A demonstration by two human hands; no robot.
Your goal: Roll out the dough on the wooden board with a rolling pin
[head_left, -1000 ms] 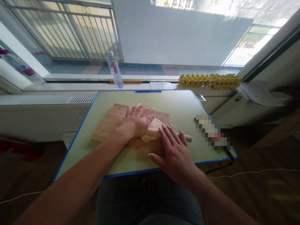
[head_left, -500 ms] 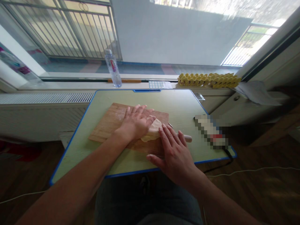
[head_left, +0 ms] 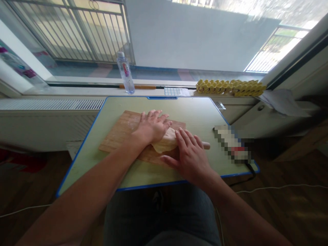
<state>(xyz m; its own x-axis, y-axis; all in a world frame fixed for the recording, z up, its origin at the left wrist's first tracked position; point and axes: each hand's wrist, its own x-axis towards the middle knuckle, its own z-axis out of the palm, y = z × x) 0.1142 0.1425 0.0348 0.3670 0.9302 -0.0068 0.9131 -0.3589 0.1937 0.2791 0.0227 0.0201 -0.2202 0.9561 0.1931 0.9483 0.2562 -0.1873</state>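
A wooden cutting board [head_left: 115,136] lies on the table, with a flattened piece of pale dough [head_left: 164,145] on it. The light wooden rolling pin [head_left: 206,146] shows one end at the right; its middle is hidden by my hands and the dough, which seems to lie over part of it. My left hand [head_left: 152,126] rests flat, palm down and fingers spread, over the pin and the dough's upper left part. Palm down too, my right hand [head_left: 191,150] lies across the pin near its right end, fingers stretched forward and thumb out to the left.
The blue-edged table [head_left: 138,102] stands against the windowsill. A blurred-out object [head_left: 232,143] with a black cord lies on its right side. Along the sill are a clear plastic bottle [head_left: 125,73], a blue-checked piece [head_left: 173,91] and a wavy yellow object [head_left: 230,88].
Both hands have shifted slightly forward, away from my body, over the dough and rolling pin. The camera view has moved a little.
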